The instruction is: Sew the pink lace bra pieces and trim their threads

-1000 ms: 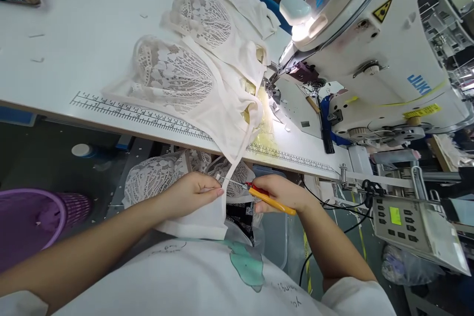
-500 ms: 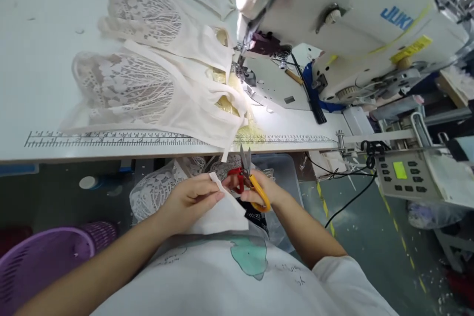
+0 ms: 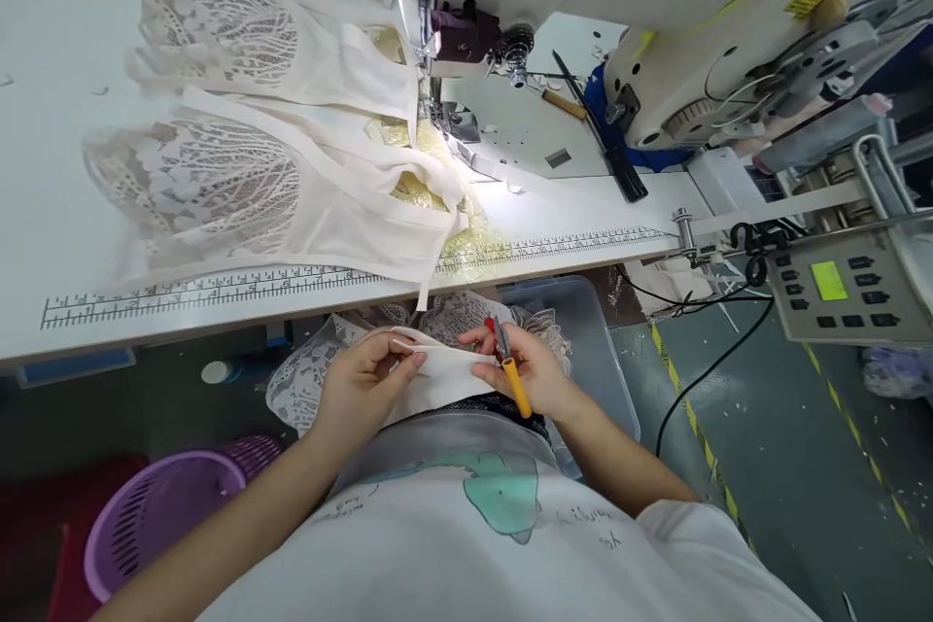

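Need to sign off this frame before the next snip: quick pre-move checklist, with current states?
1. Left hand pinches the white fabric piece: ok.
2. Right hand holds the scissors and touches the piece's other end: ok.
3. Scissor blades open or closed: cannot tell, the fingers hide them.
4. Piece separate from the lace garments on the table: ok, a loose strap end hangs just above it.
5. Fingers out of the blade path: cannot tell.

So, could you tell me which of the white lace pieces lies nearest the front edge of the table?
The lace piece just above the printed ruler is nearest the edge; its strap hangs over it. The other lace piece lies farther back.
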Tool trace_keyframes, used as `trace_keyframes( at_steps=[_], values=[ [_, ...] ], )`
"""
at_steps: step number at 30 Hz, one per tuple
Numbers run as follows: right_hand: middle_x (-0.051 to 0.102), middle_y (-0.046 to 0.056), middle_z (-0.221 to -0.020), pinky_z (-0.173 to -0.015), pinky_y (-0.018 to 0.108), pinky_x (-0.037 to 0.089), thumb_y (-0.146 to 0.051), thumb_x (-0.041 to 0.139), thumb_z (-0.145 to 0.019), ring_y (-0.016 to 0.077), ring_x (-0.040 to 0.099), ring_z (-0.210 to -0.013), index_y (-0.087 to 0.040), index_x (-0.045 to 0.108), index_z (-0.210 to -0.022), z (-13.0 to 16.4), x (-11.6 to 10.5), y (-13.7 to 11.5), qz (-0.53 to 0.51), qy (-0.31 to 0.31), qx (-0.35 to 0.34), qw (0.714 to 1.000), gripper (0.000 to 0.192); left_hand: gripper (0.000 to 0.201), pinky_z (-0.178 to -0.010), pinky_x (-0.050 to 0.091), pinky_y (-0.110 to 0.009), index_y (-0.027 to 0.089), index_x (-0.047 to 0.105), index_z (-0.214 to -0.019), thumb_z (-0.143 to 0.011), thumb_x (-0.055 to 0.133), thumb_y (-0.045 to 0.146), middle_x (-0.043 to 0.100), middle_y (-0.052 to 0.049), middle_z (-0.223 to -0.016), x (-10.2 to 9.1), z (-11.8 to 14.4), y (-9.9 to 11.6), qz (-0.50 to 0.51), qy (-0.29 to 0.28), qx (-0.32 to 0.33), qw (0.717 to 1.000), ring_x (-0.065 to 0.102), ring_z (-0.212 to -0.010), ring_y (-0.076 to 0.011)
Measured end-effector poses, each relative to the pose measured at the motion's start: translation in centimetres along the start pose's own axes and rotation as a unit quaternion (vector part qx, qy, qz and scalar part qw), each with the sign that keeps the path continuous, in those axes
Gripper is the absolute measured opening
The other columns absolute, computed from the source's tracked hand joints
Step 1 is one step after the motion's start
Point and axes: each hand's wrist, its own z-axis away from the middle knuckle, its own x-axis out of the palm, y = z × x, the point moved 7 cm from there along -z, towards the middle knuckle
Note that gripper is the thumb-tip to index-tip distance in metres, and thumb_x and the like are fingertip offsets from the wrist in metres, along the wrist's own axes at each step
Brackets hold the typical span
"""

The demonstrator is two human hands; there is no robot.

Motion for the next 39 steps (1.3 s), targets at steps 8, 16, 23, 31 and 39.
trace_keyframes(
  at_steps=[8,16,23,31,39],
  values=[
    [0.068,0.006,-0.081,-0.066,0.030,0.052,-0.044,0.067,-0.076,0.0210,0.066,-0.078,-0.020,0.050,-0.072,0.1,-0.5,1.0,0.022,0.034,0.010,0.999,0.030,0.014,-0.067,0.054,-0.028,0.020,0.060,-0.065,-0.075,0.062,0.030,0.068,-0.004,-0.080,-0.9,0.4,0.4,0.003,0.061,0.051,0.997,0.064,-0.077,-0.0182],
    [0.066,0.004,-0.073,-0.057,0.028,0.049,-0.039,0.059,-0.080,0.0176,0.060,-0.064,-0.021,0.055,-0.076,0.5,-0.9,0.1,0.137,0.096,-0.054,0.984,0.019,0.024,-0.051,0.050,-0.021,0.020,0.047,-0.083,-0.069,0.065,0.030,0.058,0.003,-0.069,-0.4,0.5,-0.9,0.116,0.082,-0.043,0.989,0.057,-0.058,-0.0112],
    [0.063,0.003,-0.074,-0.061,0.028,0.050,-0.031,0.057,-0.080,0.0169,0.059,-0.064,-0.020,0.057,-0.082,0.7,-0.5,-0.9,0.211,0.146,-0.108,0.961,0.011,0.041,-0.065,0.052,-0.026,0.018,0.049,-0.110,-0.073,0.063,0.030,0.062,-0.003,-0.084,-0.1,0.9,-1.0,0.143,0.045,-0.050,0.987,0.060,-0.073,-0.0144],
    [0.062,0.004,-0.080,-0.062,0.027,0.049,-0.026,0.056,-0.081,0.0158,0.059,-0.067,-0.020,0.053,-0.088,0.2,1.6,-1.7,0.133,0.095,-0.176,0.971,0.010,0.010,-0.069,0.052,-0.024,0.020,0.057,-0.086,-0.081,0.059,0.029,0.064,-0.004,-0.088,-1.4,1.7,-1.0,0.082,-0.185,-0.018,0.979,0.062,-0.081,-0.0169],
    [0.056,0.003,-0.072,-0.064,0.028,0.046,-0.029,0.055,-0.082,0.0172,0.056,-0.070,-0.021,0.046,-0.074,-0.6,3.8,-3.7,0.200,-0.038,-0.187,0.961,0.014,0.031,-0.065,0.046,-0.025,0.018,0.064,-0.085,-0.089,0.042,0.040,0.065,-0.005,-0.080,0.3,0.9,3.0,-0.151,-0.288,0.102,0.940,0.060,-0.073,-0.0173]
  ],
)
